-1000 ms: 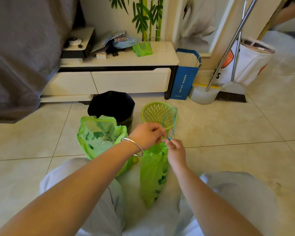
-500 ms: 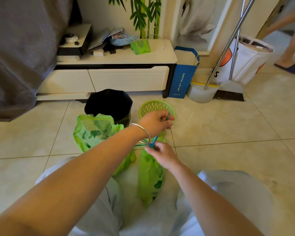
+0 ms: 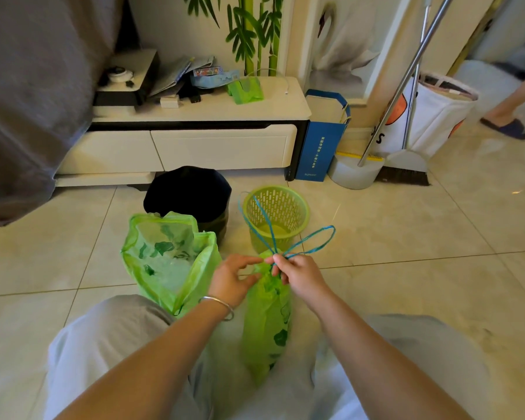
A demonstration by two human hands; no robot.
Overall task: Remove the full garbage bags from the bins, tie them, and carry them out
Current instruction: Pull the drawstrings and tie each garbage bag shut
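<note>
Left hand: the left hand (image 3: pixel 229 281) reaches in from the near left with a bracelet (image 3: pixel 219 303) at the wrist, thumb and forefinger pinching the gathered neck of the tied bag (image 3: pixel 267 322).
Right hand: the right hand (image 3: pixel 297 274) comes from the near right, fingertips clenched on the blue drawstring (image 3: pixel 309 242) just at the knot.
Drawstring: two loops rise far and right from the neck.
Tied bag: upright between the knees, its base hidden by grey clothing.
Open bag: the open bag (image 3: pixel 167 259) stands to the left, mouth wide, contents hard to make out.
Bins: a black-lined bin (image 3: pixel 188 195) and a green basket (image 3: pixel 278 212) stand beyond.
Far right: a passer-by's leg (image 3: pixel 519 95) is cut off by the edge.
</note>
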